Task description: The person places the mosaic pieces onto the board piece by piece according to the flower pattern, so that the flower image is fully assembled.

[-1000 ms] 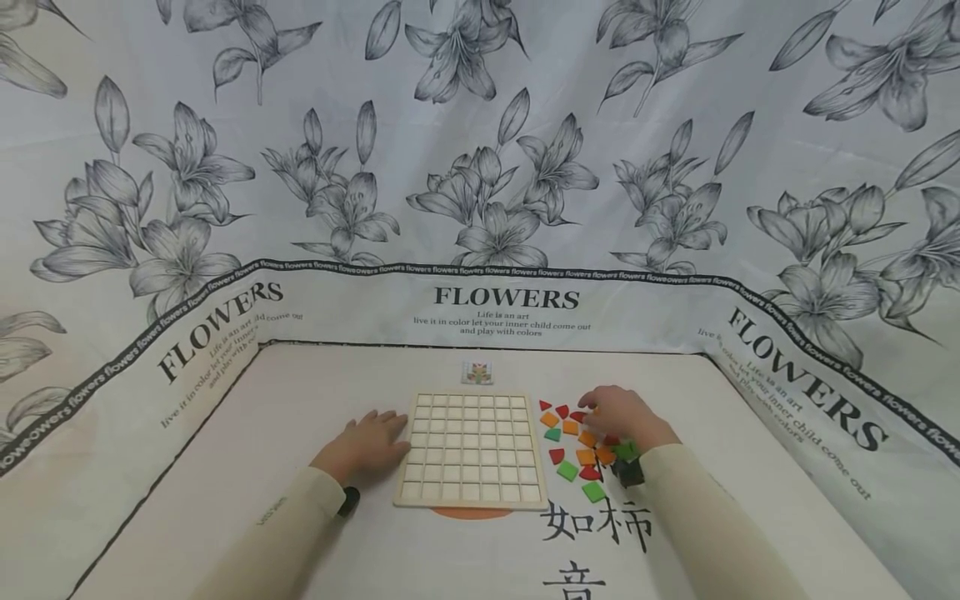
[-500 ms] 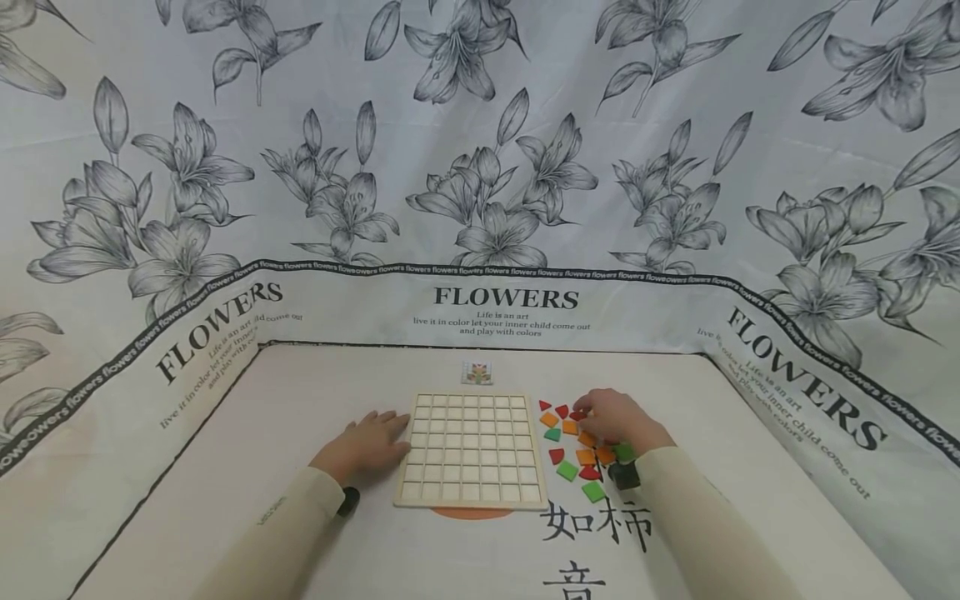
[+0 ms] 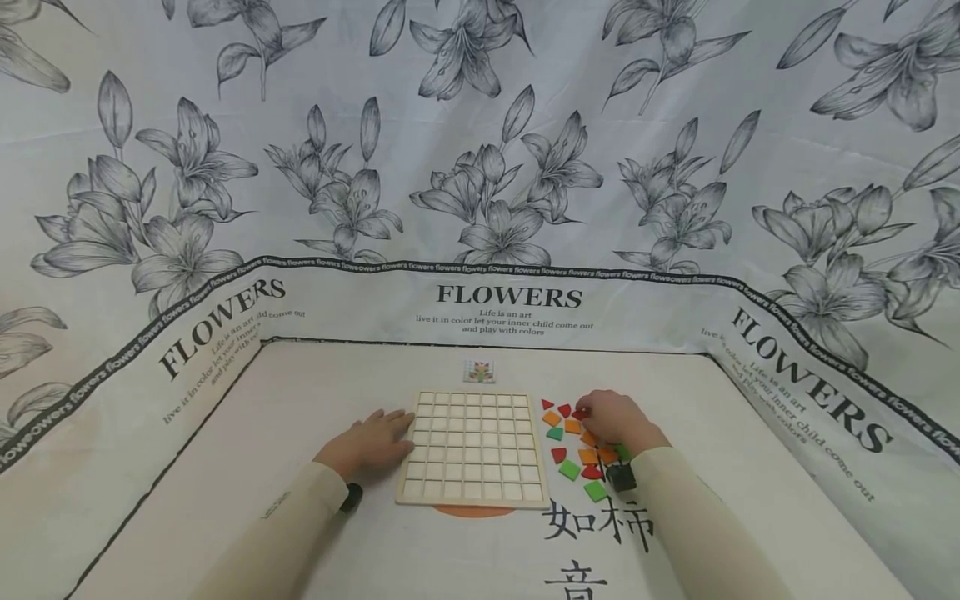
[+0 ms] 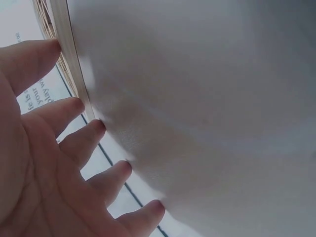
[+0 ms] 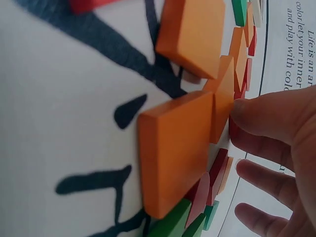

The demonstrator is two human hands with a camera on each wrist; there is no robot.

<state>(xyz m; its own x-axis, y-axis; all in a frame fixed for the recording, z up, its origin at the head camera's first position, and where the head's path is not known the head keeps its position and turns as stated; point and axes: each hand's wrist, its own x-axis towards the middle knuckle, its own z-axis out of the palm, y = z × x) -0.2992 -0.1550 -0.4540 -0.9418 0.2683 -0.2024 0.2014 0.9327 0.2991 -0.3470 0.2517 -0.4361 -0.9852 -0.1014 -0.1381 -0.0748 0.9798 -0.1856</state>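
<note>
A pale wooden grid board (image 3: 476,450) lies in the middle of the table. My left hand (image 3: 369,443) rests at its left edge with fingers spread; in the left wrist view the thumb and fingertips of that left hand (image 4: 44,163) are against or close to the board's wooden rim (image 4: 69,54). To the right of the board, my right hand (image 3: 617,417) reaches over loose coloured tiles. Its thumb and index finger pinch a red tile (image 3: 580,413), partly covered by the fingers. In the right wrist view, the right hand (image 5: 281,133) is beside an orange square tile (image 5: 177,153).
Several orange, red and green tiles (image 3: 569,471) lie scattered right of the board, some under the right hand. Behind the board lies a small card (image 3: 478,372) with a colourful pattern. A floral cloth (image 3: 502,208) stands around the table's back and sides.
My right hand has drawn in slightly, and its thumb and index finger have come together at a red tile. The left hand stays by the board. The head view has shifted a little.
</note>
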